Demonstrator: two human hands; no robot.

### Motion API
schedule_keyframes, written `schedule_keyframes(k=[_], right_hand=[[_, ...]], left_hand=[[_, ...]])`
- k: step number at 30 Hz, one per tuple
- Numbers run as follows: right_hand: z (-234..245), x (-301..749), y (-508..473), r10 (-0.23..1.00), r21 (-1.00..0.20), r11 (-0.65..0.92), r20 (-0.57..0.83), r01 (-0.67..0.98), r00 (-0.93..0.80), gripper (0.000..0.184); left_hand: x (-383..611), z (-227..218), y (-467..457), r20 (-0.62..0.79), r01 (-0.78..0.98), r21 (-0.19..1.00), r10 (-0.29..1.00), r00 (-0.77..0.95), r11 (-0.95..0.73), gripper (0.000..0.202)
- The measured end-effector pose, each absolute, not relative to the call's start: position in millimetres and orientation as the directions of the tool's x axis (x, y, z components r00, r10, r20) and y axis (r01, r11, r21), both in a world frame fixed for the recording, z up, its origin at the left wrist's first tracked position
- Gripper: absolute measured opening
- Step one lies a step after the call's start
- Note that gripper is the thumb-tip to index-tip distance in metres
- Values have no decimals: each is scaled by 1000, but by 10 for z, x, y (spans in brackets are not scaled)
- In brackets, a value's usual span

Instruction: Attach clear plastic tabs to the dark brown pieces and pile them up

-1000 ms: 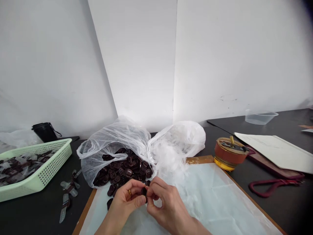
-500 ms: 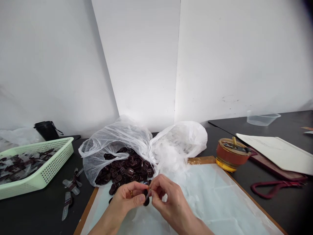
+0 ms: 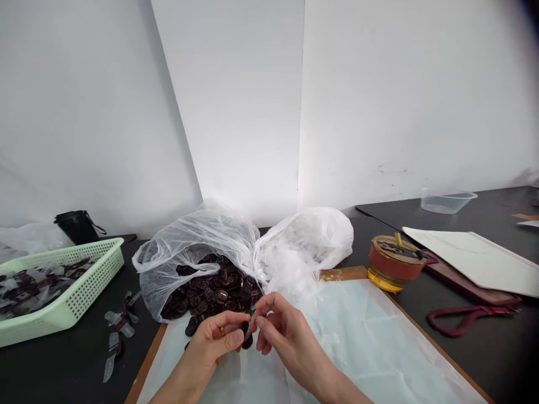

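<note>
My left hand [image 3: 213, 339] pinches a small dark maroon buckle-like plastic piece [image 3: 246, 335] between thumb and fingers, and a gold ring shows on one finger. My right hand [image 3: 286, 331] sits close by, its fingertips on a thin translucent strip [image 3: 251, 326] that meets the dark piece. A white plastic bag [image 3: 181, 241] lies open behind them, spilling a heap of similar dark pieces [image 3: 214, 294]. One loose piece [image 3: 192, 325] rests just beyond my left hand, on a pale sheet [image 3: 370, 348] laid over a wooden board.
A pale green perforated basket [image 3: 63, 297] at left holds dark pieces with clear strips, and several such pieces [image 3: 120, 325] lie on the black table beside it. To the right are a second white bag [image 3: 303, 241], a round amber-and-red tin [image 3: 393, 264], a white sheet, a maroon cord, and a clear tub.
My hands have drawn slightly apart and upward. The translucent strip now shows between my fingers at the dark piece. The view has shifted slightly.
</note>
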State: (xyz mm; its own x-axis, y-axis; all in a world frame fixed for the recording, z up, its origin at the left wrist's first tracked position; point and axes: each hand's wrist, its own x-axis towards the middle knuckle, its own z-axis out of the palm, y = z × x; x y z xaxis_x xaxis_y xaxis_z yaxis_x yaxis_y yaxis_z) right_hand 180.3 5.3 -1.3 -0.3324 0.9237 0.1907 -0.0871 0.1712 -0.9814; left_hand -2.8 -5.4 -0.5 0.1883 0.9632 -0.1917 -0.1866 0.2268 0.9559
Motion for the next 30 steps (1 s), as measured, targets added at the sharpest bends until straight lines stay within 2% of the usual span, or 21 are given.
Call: schedule_keyframes(k=[2,5,9,13,22,26,30], right_hand=[[-17,1801,87,919,-977,98,162,-188,-360,17],[-24,1802,116,911,-962,90,184,-259,-369,26],[-16,1783,91,889,-942,65,204,-328,-410,30],[5,1745,49,871,-911,1,203,-411,-447,33],[-56,1689,68,897,-916,-45,137,-397,-419,37],[-45,1710,84,909,-914,-84,92,-396,-406,37],[-12,1759,90,925,-910,-183,-32,-371,-379,31]], left_hand=[[-15,-37,-48,-182,-205,954,965,188,220,36],[-11,-86,-32,-163,-238,947,961,223,216,37],[-27,-103,-20,-121,-300,934,961,249,195,37],[-46,-81,-28,-82,-278,948,961,262,157,30],[-87,-122,12,-24,-134,988,945,325,71,28],[-42,-120,21,5,-194,979,947,323,60,29],[-23,-138,23,27,-254,967,970,240,36,29]])
